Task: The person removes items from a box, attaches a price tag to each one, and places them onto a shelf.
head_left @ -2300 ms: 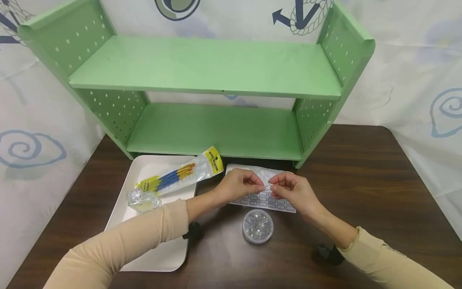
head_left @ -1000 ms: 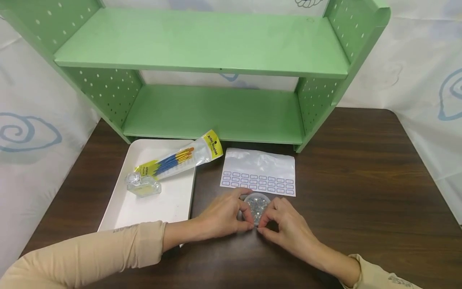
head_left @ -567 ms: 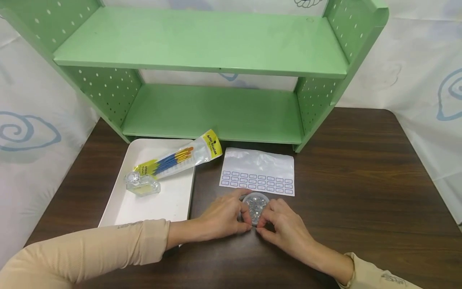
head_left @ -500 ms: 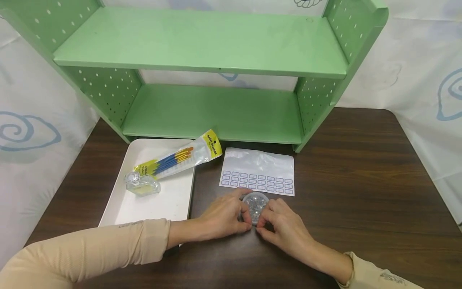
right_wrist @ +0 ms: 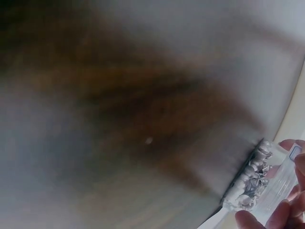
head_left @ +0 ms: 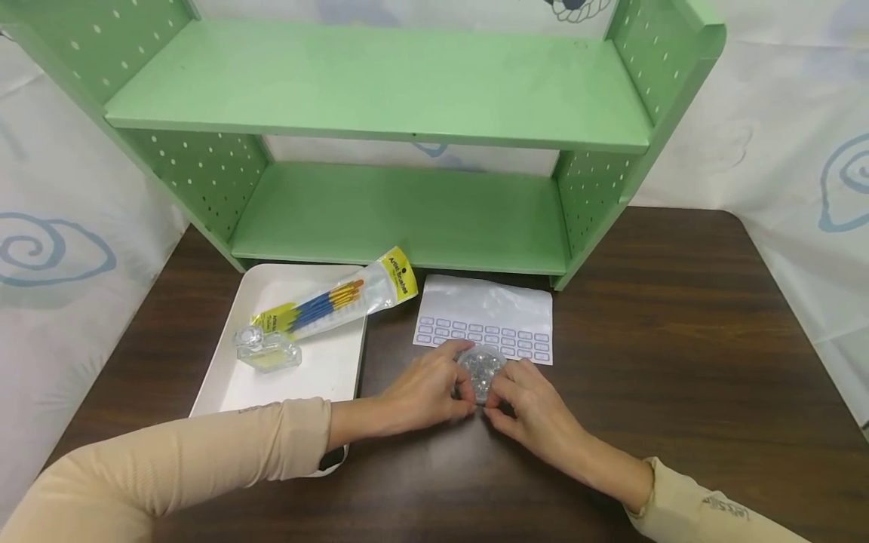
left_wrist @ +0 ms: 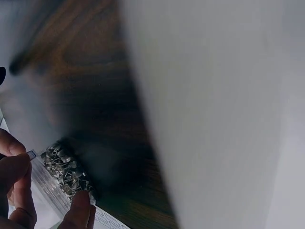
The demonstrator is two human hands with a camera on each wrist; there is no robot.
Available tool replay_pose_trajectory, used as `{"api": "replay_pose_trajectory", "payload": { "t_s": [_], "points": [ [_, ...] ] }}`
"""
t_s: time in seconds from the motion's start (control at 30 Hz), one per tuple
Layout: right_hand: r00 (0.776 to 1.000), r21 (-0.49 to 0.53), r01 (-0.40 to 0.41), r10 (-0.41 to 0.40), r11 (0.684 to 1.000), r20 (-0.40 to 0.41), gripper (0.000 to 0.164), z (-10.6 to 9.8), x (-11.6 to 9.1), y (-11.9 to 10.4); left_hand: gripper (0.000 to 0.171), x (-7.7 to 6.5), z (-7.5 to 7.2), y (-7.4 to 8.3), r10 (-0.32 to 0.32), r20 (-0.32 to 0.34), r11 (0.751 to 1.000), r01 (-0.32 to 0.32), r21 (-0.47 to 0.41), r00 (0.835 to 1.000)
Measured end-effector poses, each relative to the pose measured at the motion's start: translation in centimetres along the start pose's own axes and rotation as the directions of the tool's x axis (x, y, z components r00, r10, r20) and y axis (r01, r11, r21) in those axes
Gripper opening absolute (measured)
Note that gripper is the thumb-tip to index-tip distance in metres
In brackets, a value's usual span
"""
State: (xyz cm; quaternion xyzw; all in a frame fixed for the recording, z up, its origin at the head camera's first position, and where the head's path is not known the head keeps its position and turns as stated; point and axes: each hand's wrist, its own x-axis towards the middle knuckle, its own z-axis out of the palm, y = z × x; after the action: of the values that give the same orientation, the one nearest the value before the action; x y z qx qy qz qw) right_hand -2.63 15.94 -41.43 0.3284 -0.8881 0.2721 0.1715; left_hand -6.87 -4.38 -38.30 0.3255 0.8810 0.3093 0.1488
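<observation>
Both hands [head_left: 428, 388] [head_left: 536, 415] partly hide tub [right_wrist: 274, 196]; label [right_wrist: 295, 152] unreadable.

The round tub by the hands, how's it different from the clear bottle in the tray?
The tub is round; the bottle is boxy with a knobby top. The tub holds shiny metal bits; the bottle shows none. The left hand and right hand touch the tub; neither touches the bottle. Both are see-through.

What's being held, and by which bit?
The left hand and right hand hold the clear tub of tacks by its side. Fingertips touch a small label there; whether it's stuck, I can't tell.
</observation>
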Motion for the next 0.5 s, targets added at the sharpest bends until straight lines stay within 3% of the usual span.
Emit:
{"api": "replay_pose_trajectory", "payload": {
  "t_s": [0.5],
  "points": [
    [1.000, -0.032, 0.008, -0.008, 0.999, 0.000, 0.038, -0.07, 0.34, 0.47, 0.008, 0.42, -0.02, 0.11, -0.015, -0.015, 1.000, 0.015, 0.008, 1.000]
  ]
}}
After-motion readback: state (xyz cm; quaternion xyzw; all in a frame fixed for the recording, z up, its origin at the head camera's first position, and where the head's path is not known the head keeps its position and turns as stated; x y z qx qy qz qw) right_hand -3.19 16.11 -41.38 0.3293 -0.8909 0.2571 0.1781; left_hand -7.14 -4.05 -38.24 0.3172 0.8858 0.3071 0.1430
